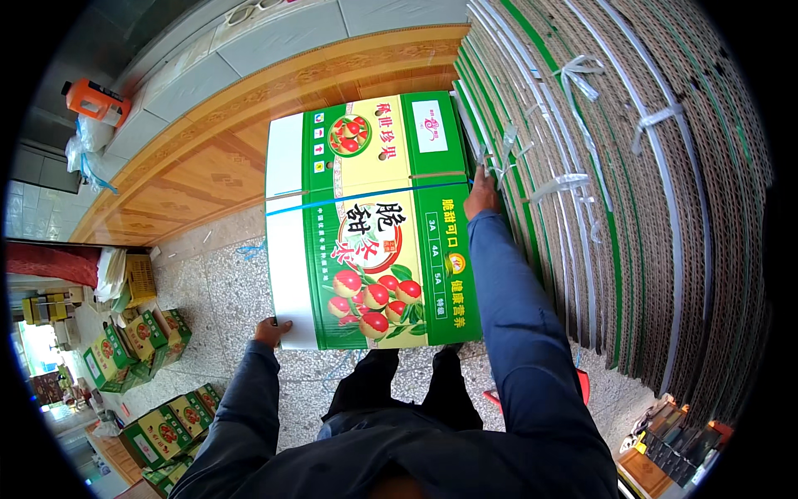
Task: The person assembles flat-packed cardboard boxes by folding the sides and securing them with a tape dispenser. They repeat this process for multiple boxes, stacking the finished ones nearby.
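So the flat green-and-yellow cardboard fruit carton with red fruit printed on it (374,220) is held out in front of the body, roughly level over the grey speckled stone floor (216,291), and the grip looks set up to manage a big floppy sheet. The left hand (273,331) has the near corner on the white flap side, fingers curled under the edge with the thumb on top, so it's pinching the board. The right hand (482,195) reaches way out to the far right edge, right where the blue plastic strap (366,200) crosses; the fingers are closed around that edge. Diagonal corners probably keep it from sagging. It sits just beside the tall stack of bundled flat cartons tied with white straps (615,183), its right edge touching or nearly so. Assembled matching boxes (150,341) sit well apart at the left.
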Demonstrator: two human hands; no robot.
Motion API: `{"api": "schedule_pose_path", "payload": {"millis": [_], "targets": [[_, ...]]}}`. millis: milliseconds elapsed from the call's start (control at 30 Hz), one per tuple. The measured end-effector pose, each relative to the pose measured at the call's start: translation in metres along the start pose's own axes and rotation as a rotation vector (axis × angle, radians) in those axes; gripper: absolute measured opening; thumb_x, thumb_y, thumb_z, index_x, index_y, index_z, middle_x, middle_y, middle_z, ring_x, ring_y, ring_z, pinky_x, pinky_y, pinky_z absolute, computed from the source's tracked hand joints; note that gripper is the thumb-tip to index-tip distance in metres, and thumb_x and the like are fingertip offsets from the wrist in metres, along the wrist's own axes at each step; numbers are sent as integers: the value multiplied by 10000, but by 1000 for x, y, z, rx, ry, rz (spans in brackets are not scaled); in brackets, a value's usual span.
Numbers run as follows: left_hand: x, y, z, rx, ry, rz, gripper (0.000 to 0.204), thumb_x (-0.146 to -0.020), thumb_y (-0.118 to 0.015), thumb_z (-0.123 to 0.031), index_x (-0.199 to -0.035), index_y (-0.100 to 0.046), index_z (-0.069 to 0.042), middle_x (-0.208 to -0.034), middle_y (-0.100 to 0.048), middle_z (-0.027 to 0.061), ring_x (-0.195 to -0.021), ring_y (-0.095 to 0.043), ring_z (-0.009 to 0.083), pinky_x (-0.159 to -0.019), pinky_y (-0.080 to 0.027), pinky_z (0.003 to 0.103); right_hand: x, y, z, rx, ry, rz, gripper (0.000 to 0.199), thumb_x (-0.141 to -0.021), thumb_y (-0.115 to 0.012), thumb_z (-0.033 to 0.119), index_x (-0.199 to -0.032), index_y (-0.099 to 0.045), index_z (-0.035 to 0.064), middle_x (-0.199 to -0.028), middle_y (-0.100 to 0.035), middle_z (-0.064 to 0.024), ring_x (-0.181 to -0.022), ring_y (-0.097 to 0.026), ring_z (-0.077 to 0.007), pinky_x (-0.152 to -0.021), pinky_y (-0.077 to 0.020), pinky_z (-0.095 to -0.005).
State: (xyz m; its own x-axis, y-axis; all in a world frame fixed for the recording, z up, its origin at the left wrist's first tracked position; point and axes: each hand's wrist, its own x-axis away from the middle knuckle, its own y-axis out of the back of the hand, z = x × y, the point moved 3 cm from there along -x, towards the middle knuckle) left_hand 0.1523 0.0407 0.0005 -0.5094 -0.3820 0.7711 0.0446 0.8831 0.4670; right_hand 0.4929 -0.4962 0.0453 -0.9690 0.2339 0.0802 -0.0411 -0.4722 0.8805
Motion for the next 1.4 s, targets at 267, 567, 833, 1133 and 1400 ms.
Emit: {"api": "schedule_pose_path", "payload": {"millis": [267, 567, 833, 1133, 1400], "targets": [[4, -9, 2, 84, -10, 15, 329, -787, -774, -204, -980, -681, 45, -853, -705, 91, -700, -651, 167, -639, -525, 321, 9, -9, -50, -380, -82, 30, 208, -826, -585, 172, -770, -639, -21, -766, -623, -252, -727, -611, -413, -637, -451, -472], [15, 12, -54, -554, -230, -322, 584, -664, -796, -284, -1127, -621, 26, -1054, -668, 209, -976, -643, 349, -879, -498, 417, 42, -44, -42, -1073, -315, -158, 138, -808, -652, 97, -764, -671, -34, -622, -552, 15, -600, -454, -89, -553, -367, -318], [23, -72, -234, -346, -903, -436, 397, -728, -723, -81, -1100, -607, -5, -1074, -641, 183, -1027, -586, 364, -893, -475, 418, 68, -20, -33, -882, -136, -18, 143, -864, -633, 108, -926, -699, -4, -644, -570, -12, -588, -489, -67, -522, -388, -280], [-3, -266, -400, -637, -1090, -114, 311, -721, -673, -118, -1023, -636, -55, -1098, -606, 128, -1071, -546, 329, -891, -440, 452, 118, -4, -41, -668, 38, -167, 167, -888, -618, 78, -996, -679, -34, -678, -569, -28, -602, -496, -77, -542, -413, -266], [-22, -311, -392, -717, -1252, -171, 206, -772, -590, -156, -926, -650, -31, -1022, -640, 181, -992, -604, 356, -834, -495, 466, 289, 34, -116, -441, -305, 113, 313, -904, -554, 153, -1175, -610, 5, -1030, -662, -193, -888, -650, -299, -779, -504, -377]]}}
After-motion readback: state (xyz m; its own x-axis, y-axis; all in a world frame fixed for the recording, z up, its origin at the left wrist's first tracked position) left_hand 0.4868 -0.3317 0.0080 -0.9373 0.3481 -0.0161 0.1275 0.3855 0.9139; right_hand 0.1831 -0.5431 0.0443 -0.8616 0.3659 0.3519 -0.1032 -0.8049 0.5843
